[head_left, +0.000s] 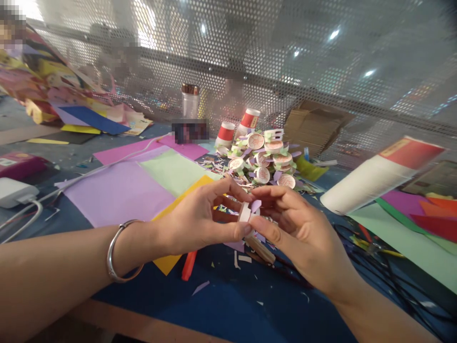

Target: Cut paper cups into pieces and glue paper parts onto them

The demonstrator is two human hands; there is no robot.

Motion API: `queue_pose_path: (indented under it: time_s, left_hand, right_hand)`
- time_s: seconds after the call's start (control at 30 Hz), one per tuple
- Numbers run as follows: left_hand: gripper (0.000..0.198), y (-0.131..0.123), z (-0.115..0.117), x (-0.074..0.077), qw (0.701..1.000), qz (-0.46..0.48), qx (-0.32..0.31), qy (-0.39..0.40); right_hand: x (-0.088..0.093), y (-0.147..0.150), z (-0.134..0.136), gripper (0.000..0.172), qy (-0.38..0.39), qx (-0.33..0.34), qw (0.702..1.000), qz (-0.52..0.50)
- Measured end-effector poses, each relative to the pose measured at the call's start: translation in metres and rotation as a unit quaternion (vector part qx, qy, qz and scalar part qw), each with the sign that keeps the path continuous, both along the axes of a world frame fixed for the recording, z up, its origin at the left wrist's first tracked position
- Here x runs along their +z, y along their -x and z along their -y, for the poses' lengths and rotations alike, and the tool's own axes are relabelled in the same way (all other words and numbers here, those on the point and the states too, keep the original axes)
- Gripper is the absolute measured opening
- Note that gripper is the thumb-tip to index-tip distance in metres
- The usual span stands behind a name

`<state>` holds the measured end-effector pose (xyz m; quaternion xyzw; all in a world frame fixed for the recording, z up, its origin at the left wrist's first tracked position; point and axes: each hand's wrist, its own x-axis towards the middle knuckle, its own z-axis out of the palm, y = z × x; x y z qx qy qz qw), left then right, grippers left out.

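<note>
- The small paper piece (245, 212) is held above the tabletop (228, 305), between both hands and equally near to each; it stands about upright.
- The left hand (200, 220) has its grip clamped on it from the left, thumb under, fingers over.
- The right hand (300, 231) has its grip pinched on it from the right.
- The pile of round paper pieces (266, 159) lies just behind.

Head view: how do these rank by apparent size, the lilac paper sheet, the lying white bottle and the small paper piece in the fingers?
Largest: lilac paper sheet.
Then: white bottle.
Smallest: small paper piece, though nearest the camera.
</note>
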<state>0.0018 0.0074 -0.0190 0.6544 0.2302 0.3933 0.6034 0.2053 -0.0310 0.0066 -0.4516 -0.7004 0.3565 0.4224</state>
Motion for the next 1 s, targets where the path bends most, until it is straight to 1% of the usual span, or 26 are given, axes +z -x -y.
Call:
queue_pose_path:
  time_s: [0.17, 0.27, 0.37, 0.53, 0.63, 0.77, 0.87, 1.0]
  left_hand:
    - [0.035, -0.0023, 0.0037, -0.0009, 0.999, -0.026, 0.032, -0.033]
    - [0.032, -0.0042, 0.0054, 0.0001, 0.998, -0.024, 0.044, -0.049]
    - [0.03, -0.0048, 0.0068, 0.0007, 0.997, -0.014, 0.046, -0.059]
    - [0.031, -0.0048, 0.0078, 0.0007, 0.998, 0.001, 0.032, -0.049]
    - [0.027, -0.0062, 0.0086, 0.0028, 0.996, 0.011, 0.046, -0.069]
    - [0.024, -0.0073, 0.0102, 0.0055, 0.994, 0.001, 0.066, -0.083]
    - [0.023, -0.0071, 0.0093, 0.0047, 0.996, 0.006, 0.056, -0.074]
    - [0.029, -0.007, 0.0046, 0.0027, 0.999, 0.029, 0.01, -0.011]
  right_hand:
    - [-0.0016, 0.0019, 0.0014, 0.033, 0.021, 0.004, 1.0, -0.01]
    - [-0.0006, 0.0024, 0.0014, 0.033, 0.015, -0.001, 1.0, -0.01]
    - [0.001, 0.0016, 0.0017, 0.032, 0.009, -0.006, 1.0, -0.008]
    - [0.0018, 0.0005, 0.0032, 0.034, 0.011, -0.009, 1.0, -0.013]
    - [0.002, 0.0016, 0.0033, 0.034, 0.017, -0.01, 1.0, -0.014]
    - [0.002, 0.0031, 0.0026, 0.034, 0.019, -0.01, 1.0, -0.017]
    - [0.0016, 0.003, 0.0014, 0.033, 0.014, -0.009, 1.0, -0.025]
    - [0.0019, 0.0016, -0.001, 0.031, 0.011, -0.014, 0.999, -0.034]
